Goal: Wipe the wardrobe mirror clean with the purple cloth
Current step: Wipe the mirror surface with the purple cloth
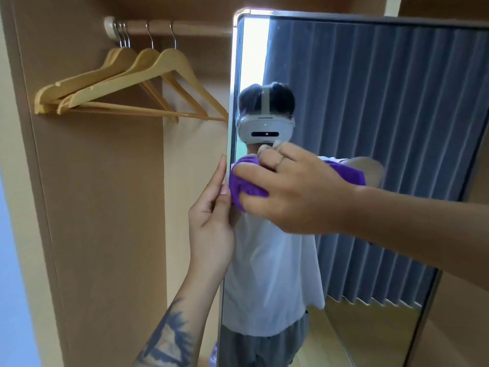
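Against the glass: the purple cloth [244, 181] is bunched and pressed to the mirror [370, 115], close to its left edge at about mid-height
Right hand [293, 189]: fingers curled round the cloth, clasping it to the glass; a ring shows on one finger
Left hand [211, 221]: holding nothing, fingers straight and together, laid along the mirror's pale left frame [230, 102] just beside the cloth; the forearm is tattooed
Mirror: stands upright at the open wardrobe, reflecting a grey curtain and the person in a white shirt
Wardrobe: wooden hangers [127, 83] hang on the rail [169, 27], left of the mirror
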A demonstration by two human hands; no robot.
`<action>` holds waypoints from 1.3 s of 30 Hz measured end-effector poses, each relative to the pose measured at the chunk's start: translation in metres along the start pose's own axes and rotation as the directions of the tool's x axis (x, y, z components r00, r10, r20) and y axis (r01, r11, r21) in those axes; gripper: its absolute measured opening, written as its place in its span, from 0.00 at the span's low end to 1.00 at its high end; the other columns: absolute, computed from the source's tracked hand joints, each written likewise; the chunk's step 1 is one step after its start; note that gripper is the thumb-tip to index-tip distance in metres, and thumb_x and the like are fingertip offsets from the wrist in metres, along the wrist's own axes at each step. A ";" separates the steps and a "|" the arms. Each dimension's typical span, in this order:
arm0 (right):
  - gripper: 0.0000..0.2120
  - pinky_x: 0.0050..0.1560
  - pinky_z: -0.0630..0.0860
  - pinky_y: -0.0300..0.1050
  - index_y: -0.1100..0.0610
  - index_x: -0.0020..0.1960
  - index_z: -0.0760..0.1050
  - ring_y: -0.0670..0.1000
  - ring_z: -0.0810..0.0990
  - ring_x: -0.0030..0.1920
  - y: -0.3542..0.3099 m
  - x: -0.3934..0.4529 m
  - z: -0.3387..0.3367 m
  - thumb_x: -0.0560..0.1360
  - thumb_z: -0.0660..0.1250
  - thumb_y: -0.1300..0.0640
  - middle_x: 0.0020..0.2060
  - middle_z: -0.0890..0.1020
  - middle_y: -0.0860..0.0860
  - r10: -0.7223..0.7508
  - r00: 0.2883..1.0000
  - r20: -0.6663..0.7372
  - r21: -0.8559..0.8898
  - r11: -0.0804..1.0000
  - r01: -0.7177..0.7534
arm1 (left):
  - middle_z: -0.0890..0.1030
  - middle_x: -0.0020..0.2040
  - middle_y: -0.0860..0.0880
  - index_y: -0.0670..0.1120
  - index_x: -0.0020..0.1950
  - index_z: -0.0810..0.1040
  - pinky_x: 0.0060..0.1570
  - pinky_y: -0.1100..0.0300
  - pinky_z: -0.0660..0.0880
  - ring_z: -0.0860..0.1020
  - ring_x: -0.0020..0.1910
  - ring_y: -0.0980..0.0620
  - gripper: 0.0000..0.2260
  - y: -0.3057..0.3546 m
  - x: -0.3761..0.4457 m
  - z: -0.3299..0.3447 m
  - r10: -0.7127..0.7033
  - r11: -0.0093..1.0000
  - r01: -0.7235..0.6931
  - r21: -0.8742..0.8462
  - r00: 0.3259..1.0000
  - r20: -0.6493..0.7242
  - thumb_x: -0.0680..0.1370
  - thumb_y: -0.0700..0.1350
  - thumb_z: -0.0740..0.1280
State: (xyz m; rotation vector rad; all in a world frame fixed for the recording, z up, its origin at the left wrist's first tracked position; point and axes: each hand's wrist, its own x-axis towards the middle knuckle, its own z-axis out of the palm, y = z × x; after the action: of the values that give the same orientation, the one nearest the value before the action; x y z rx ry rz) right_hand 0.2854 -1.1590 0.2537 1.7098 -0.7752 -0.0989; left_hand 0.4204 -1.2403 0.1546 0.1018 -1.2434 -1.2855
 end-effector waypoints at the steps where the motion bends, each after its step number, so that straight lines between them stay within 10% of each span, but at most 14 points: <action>1: 0.07 0.45 0.74 0.56 0.55 0.51 0.80 0.62 0.79 0.47 0.005 0.001 -0.002 0.79 0.64 0.62 0.60 0.81 0.61 0.002 1.000 0.002 0.003 1.000 -0.002 | 0.76 0.75 0.42 0.67 0.68 0.80 0.74 0.25 0.59 0.72 0.75 0.36 0.19 0.000 0.000 0.000 -0.011 1.000 0.011 0.000 1.000 0.000 0.87 0.44 0.62; 6: 0.07 0.45 0.74 0.55 0.54 0.53 0.83 0.64 0.78 0.47 0.028 0.017 -0.011 0.77 0.69 0.56 0.60 0.82 0.61 0.371 0.917 -0.144 -0.018 0.926 -0.378 | 0.72 0.75 0.36 0.71 0.65 0.80 0.67 0.19 0.54 0.70 0.75 0.31 0.20 -0.002 0.000 -0.002 -0.041 0.999 0.042 0.026 0.999 -0.033 0.87 0.44 0.62; 12: 0.10 0.45 0.75 0.59 0.54 0.52 0.80 0.64 0.79 0.47 -0.013 -0.008 0.004 0.79 0.61 0.64 0.58 0.81 0.61 0.031 0.999 0.014 0.012 0.999 -0.031 | 0.78 0.73 0.45 0.67 0.66 0.81 0.77 0.33 0.63 0.74 0.75 0.38 0.20 -0.002 0.000 -0.003 -0.023 0.999 0.023 -0.023 1.000 0.022 0.87 0.42 0.60; 18: 0.07 0.44 0.73 0.54 0.54 0.53 0.84 0.64 0.78 0.46 0.018 -0.003 -0.008 0.76 0.70 0.57 0.61 0.82 0.61 0.443 0.872 -0.206 0.018 0.893 -0.450 | 0.71 0.73 0.32 0.72 0.63 0.81 0.71 0.24 0.57 0.67 0.75 0.28 0.21 0.002 -0.002 0.000 -0.047 0.998 0.048 0.027 0.998 -0.029 0.87 0.43 0.62; 23: 0.16 0.45 0.77 0.57 0.53 0.54 0.81 0.62 0.80 0.45 -0.025 -0.041 0.004 0.82 0.56 0.65 0.57 0.83 0.59 0.021 1.000 -0.006 0.015 1.000 -0.021 | 0.71 0.72 0.34 0.71 0.64 0.80 0.71 0.25 0.62 0.66 0.74 0.29 0.19 0.005 -0.005 0.002 -0.032 0.998 0.035 0.049 0.998 -0.048 0.86 0.45 0.63; 29: 0.07 0.44 0.76 0.58 0.54 0.54 0.85 0.65 0.80 0.44 0.024 -0.041 -0.010 0.78 0.72 0.57 0.59 0.83 0.62 0.429 0.869 -0.248 0.041 0.900 -0.433 | 0.75 0.71 0.32 0.71 0.65 0.79 0.67 0.22 0.62 0.70 0.72 0.27 0.17 0.000 -0.008 0.002 -0.014 0.996 0.021 0.081 0.996 -0.092 0.85 0.49 0.65; 35: 0.12 0.46 0.75 0.55 0.50 0.54 0.82 0.60 0.81 0.45 -0.015 -0.070 0.003 0.75 0.69 0.63 0.58 0.84 0.57 0.034 0.998 -0.054 -0.022 0.999 -0.036 | 0.73 0.73 0.35 0.72 0.63 0.80 0.71 0.29 0.69 0.72 0.73 0.31 0.15 -0.004 -0.009 0.003 0.062 0.994 -0.051 0.093 0.991 -0.119 0.81 0.53 0.67; 39: 0.07 0.44 0.75 0.57 0.53 0.55 0.85 0.64 0.81 0.44 0.029 -0.075 -0.011 0.78 0.71 0.57 0.59 0.84 0.61 0.303 0.929 -0.212 -0.040 0.947 -0.318 | 0.76 0.72 0.36 0.72 0.63 0.80 0.73 0.34 0.70 0.75 0.71 0.33 0.15 -0.005 -0.010 0.001 0.080 0.993 -0.068 0.100 0.990 -0.119 0.80 0.54 0.67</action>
State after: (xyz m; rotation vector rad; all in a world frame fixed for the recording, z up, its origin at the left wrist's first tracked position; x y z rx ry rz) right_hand 0.2193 -1.1116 0.2579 1.4807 -0.8669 0.2604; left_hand 0.4181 -1.2343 0.1454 0.1989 -1.1925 -1.1385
